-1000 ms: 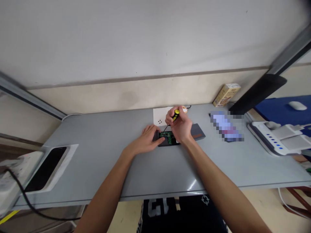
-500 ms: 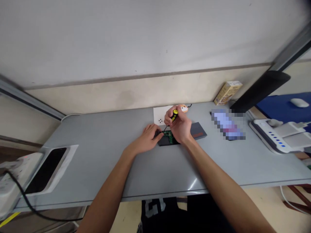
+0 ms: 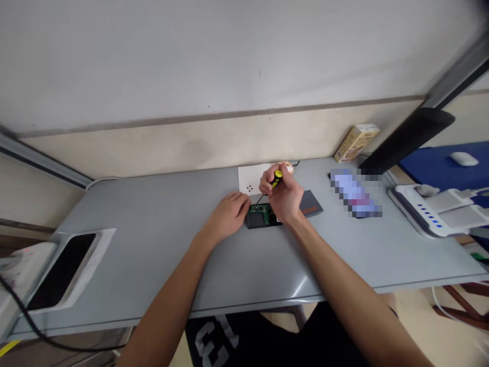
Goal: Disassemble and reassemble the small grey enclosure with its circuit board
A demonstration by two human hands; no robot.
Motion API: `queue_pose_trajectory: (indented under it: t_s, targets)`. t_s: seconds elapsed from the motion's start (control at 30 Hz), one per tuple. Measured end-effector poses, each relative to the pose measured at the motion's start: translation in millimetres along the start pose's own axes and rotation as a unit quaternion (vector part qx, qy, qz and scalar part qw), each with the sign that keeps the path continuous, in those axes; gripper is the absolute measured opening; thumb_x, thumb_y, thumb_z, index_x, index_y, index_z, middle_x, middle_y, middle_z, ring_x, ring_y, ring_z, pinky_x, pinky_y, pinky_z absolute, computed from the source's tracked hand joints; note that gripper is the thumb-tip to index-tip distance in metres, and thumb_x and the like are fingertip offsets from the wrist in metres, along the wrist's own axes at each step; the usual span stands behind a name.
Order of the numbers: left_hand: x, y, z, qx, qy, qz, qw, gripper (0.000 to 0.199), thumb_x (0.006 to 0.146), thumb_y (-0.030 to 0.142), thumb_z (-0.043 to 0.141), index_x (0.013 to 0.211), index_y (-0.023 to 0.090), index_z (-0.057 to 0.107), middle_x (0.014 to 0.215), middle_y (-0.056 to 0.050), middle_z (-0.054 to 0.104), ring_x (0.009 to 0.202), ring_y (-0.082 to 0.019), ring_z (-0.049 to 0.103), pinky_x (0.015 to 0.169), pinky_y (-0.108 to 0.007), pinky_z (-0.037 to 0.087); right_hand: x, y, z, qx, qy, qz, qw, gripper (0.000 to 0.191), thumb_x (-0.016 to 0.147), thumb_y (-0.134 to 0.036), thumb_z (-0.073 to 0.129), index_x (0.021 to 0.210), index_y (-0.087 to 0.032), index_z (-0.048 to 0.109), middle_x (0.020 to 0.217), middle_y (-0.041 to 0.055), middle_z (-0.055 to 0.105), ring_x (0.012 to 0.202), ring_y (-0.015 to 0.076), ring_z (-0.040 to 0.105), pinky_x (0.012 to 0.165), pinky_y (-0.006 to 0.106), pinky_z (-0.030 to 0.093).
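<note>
Nearest, the dark shirt [image 3: 225, 339] at the table [image 3: 160, 244] edge bears pale characters, too cut off to read. Mid-table lies a dark device [image 3: 259, 220], its long axis left to right, with a green circuit board [image 3: 261, 209] exposed. The left hand [image 3: 228, 214] rests flat against its left end, grip loose. The right hand [image 3: 284, 196] is clamped on a yellow-and-black screwdriver [image 3: 275, 178], handle tilted up and away, tip down on the board. Beyond lies a white card [image 3: 252, 178]; far right, a carton [image 3: 356, 141] with unreadable print.
</note>
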State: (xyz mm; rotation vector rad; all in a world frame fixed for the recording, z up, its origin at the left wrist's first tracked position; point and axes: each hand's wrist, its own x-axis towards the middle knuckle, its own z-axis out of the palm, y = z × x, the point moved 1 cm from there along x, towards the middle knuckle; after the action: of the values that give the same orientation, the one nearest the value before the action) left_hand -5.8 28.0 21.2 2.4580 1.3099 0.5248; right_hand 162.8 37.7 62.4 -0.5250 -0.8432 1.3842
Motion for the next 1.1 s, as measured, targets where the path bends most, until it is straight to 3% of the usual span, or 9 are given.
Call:
queue_pose_trajectory:
  t_s: [0.17, 0.33, 0.9, 1.1]
  targets:
    - [1.5, 1.7, 4.6, 0.018, 0.004, -0.047, 0.999, 0.030, 0.106, 0.033, 0.036, 0.090, 0.022, 0.058, 0.080, -0.004, 0.064, 0.076, -0.021, 0.060, 0.073, -0.035, 0.044, -0.5, 0.3, 0.8, 0.017, -0.026, 0.019, 0.999, 0.054, 0.098, -0.068, 0.040, 0.069, -0.023, 0.049, 0.062, -0.0018, 0.034, 0.053, 0.0126, 0.031, 0.050, 0.028, 0.033]
    - [0.8, 4.3, 5.2, 0.009, 0.018, -0.061, 0.998, 0.028, 0.105, 0.032, 0.038, 0.087, 0.022, 0.058, 0.073, -0.002, 0.064, 0.068, -0.019, 0.059, 0.069, -0.033, 0.042, 0.1, -1.0, 1.2, 0.008, -0.004, 0.010, 1.000, 0.051, 0.098, -0.064, 0.044, 0.068, -0.023, 0.047, 0.062, -0.0023, 0.032, 0.053, 0.0121, 0.030, 0.049, 0.027, 0.032]
    - [-2.1, 1.8, 3.1, -0.025, 0.002, -0.052, 0.998, 0.033, 0.106, 0.036, 0.036, 0.092, 0.022, 0.063, 0.080, -0.003, 0.066, 0.073, -0.020, 0.060, 0.070, -0.033, 0.045, -6.4, 0.4, 4.8, -0.014, -0.020, 0.015, 1.000, 0.044, 0.099, -0.054, 0.047, 0.069, -0.023, 0.049, 0.067, -0.0003, 0.037, 0.056, 0.0131, 0.035, 0.056, 0.031, 0.036]
    - [-2.1, 8.7, -2.4, -0.070, 0.038, -0.041, 0.996, 0.018, 0.099, 0.035, 0.053, 0.103, 0.023, 0.066, 0.096, -0.004, 0.066, 0.082, -0.019, 0.062, 0.079, -0.034, 0.049, -2.8, -9.6, 2.0, -0.002, 0.004, -0.003, 1.000, 0.044, 0.101, -0.052, 0.044, 0.068, -0.023, 0.045, 0.065, -0.0015, 0.031, 0.054, 0.0132, 0.032, 0.055, 0.031, 0.036]
